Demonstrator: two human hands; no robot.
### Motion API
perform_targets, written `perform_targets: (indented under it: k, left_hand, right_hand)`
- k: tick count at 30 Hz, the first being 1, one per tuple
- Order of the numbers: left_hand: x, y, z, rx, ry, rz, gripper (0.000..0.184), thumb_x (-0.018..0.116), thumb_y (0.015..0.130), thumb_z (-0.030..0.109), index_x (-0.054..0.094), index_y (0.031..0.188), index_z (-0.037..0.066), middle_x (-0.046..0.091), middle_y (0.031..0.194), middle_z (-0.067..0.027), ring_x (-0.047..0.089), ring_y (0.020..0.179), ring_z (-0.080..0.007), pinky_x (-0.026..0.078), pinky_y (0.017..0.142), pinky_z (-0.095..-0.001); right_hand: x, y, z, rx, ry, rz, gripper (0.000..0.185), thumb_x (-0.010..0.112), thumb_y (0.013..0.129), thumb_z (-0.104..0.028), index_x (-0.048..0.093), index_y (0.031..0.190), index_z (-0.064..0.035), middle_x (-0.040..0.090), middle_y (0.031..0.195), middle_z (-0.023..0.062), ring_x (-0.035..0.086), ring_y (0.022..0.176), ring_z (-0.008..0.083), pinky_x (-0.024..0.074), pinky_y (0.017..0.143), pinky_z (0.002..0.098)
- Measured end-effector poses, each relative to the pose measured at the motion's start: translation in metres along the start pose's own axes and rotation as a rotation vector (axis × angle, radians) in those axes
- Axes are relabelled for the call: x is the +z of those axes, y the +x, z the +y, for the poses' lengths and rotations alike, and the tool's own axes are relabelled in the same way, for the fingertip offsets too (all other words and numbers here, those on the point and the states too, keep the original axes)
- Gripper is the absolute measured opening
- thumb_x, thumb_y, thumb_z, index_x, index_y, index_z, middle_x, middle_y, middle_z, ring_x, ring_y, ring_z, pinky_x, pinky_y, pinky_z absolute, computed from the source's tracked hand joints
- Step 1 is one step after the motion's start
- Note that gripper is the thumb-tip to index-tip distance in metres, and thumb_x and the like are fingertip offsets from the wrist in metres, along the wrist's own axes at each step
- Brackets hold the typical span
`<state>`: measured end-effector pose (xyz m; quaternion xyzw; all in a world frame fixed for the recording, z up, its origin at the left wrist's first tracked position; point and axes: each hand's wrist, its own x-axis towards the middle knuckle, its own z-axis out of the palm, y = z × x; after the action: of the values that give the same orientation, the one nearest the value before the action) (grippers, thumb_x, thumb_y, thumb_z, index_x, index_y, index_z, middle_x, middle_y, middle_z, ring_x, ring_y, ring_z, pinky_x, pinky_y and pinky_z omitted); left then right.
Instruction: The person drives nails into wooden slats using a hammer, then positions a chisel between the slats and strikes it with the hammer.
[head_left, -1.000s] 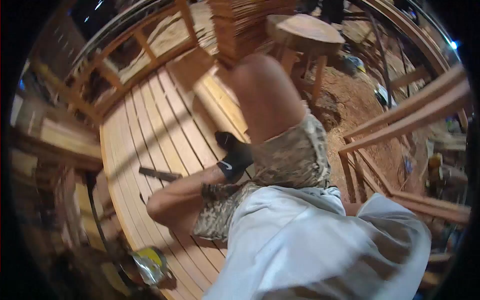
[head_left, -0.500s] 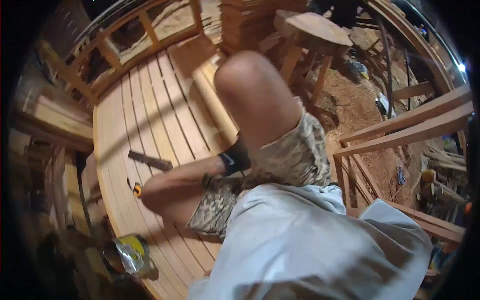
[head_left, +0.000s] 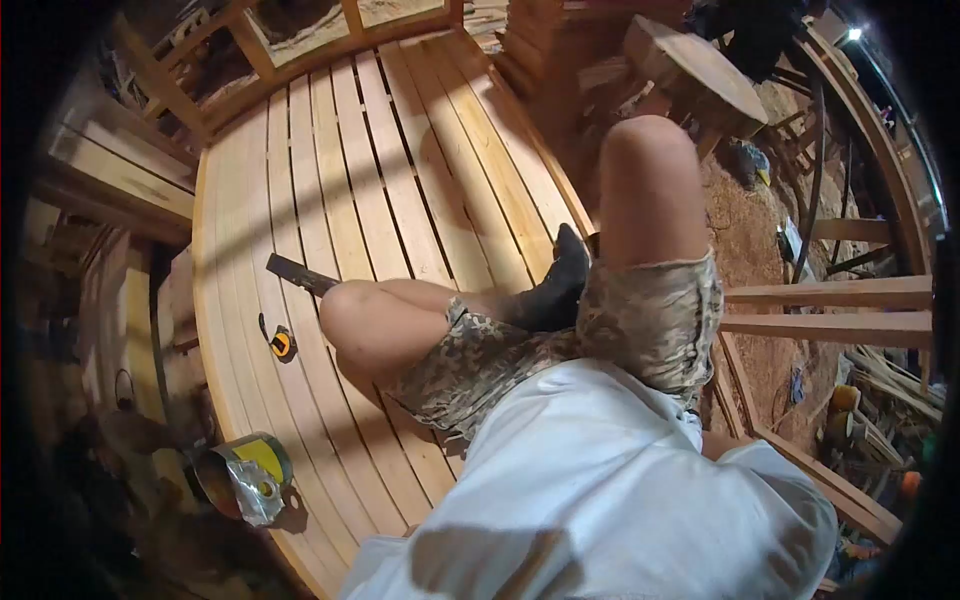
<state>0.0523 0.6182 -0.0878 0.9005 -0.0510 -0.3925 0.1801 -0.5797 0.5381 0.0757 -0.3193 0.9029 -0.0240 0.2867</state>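
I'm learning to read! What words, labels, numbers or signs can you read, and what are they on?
None can be read.
Can with yellow on its side: any writing is too small and blurred.
Tape measure: any writing is too small.
Dark bar: no writing I can make out.

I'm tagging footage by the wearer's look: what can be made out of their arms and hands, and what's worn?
Neither left hand nor right hand shows, so I can't describe them. The loose shirt is plain white, with what looks like a wide right sleeve. Also worn: camouflage shorts and a dark sock.
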Motion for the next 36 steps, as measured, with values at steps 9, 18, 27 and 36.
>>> perform_targets:
  k: [9, 18, 27, 36]
  left_hand:
    - [-0.010, -0.006, 0.051, -0.025, 0.069, 0.001, 0.028, 0.055, 0.096, 0.024, 0.064, 0.085, 0.001, 0.061, 0.067, -0.0139, 0.059, 0.059, -0.0242, 0.042, 0.053, -0.0428]
    - [-0.030, 0.010, 0.141, 0.087, 0.217, 0.083, 0.028, 0.055, 0.096, 0.025, 0.064, 0.083, 0.002, 0.061, 0.065, -0.0133, 0.058, 0.056, -0.0234, 0.042, 0.050, -0.0431]
    - [-0.050, 0.062, 0.490, 0.426, 0.095, 0.187, 0.052, 0.057, 0.091, 0.042, 0.065, 0.085, -0.009, 0.064, 0.070, -0.0163, 0.058, 0.057, -0.0233, 0.045, 0.056, -0.0425]
    - [0.039, 0.174, 0.527, 0.071, 0.438, -0.343, 0.033, 0.056, 0.091, 0.033, 0.069, 0.094, 0.002, 0.066, 0.092, -0.0208, 0.064, 0.069, -0.0285, 0.053, 0.064, -0.0461]
  right_hand:
    - [-0.013, 0.009, 0.002, 0.137, 0.056, -0.099, 0.027, 0.069, 0.084, -0.026, 0.066, 0.097, -0.0025, 0.065, 0.084, 0.0114, 0.064, 0.081, 0.0271, 0.0501, 0.071, 0.0407]
    - [-0.040, 0.052, -0.019, 0.223, 0.087, -0.178, 0.027, 0.069, 0.084, -0.026, 0.066, 0.097, -0.0030, 0.064, 0.082, 0.0093, 0.064, 0.078, 0.0248, 0.0499, 0.069, 0.0392]
    - [-0.049, 0.110, -0.041, 0.151, 0.078, -0.220, 0.027, 0.070, 0.083, -0.027, 0.065, 0.097, -0.0036, 0.064, 0.080, 0.0071, 0.063, 0.076, 0.0224, 0.0498, 0.067, 0.0377]
    - [-0.074, 0.154, -0.082, 0.038, 0.139, -0.241, 0.027, 0.070, 0.083, -0.028, 0.065, 0.096, -0.0041, 0.063, 0.078, 0.0049, 0.063, 0.073, 0.0201, 0.0496, 0.065, 0.0362]
